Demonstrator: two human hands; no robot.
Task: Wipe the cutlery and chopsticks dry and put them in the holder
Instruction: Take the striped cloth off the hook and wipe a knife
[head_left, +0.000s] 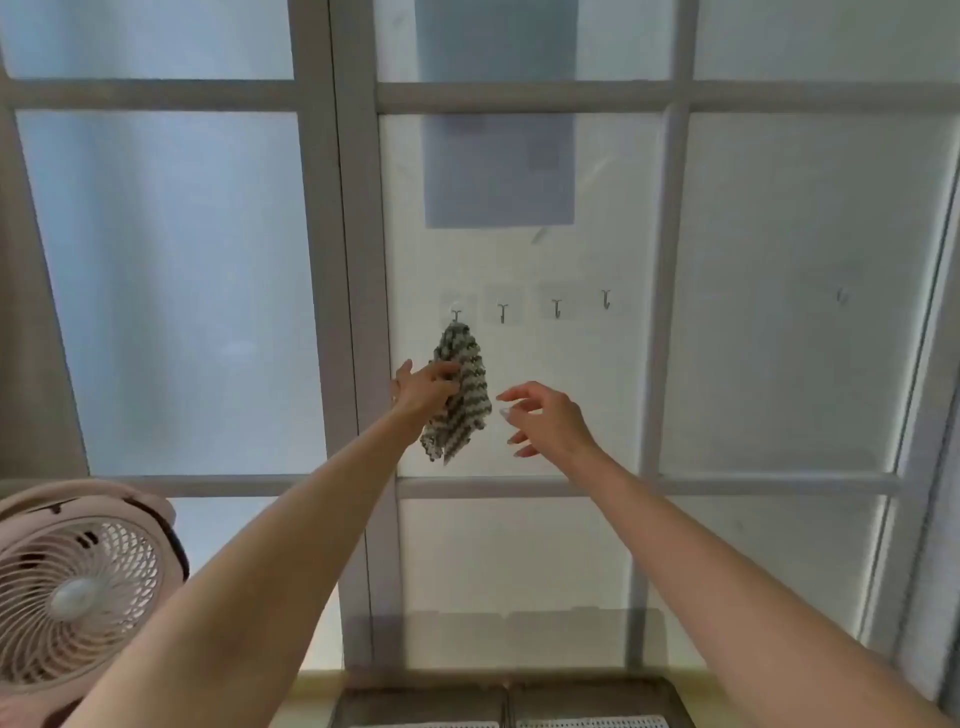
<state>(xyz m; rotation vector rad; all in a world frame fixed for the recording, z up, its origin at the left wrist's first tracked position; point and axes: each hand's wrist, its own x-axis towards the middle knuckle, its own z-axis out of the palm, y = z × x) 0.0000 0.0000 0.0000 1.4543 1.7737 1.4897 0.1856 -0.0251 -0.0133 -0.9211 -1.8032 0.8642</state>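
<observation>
while on its hook (456, 315), striped cloth (466, 415) in grip of left hand (425, 387), right hand (549, 422) loose, empty

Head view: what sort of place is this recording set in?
Likely a home kitchen or utility corner at a frosted-glass window: a grey-and-white striped cloth hangs on one of several small metal hooks, and a pink plastic fan sits lower left.
</observation>
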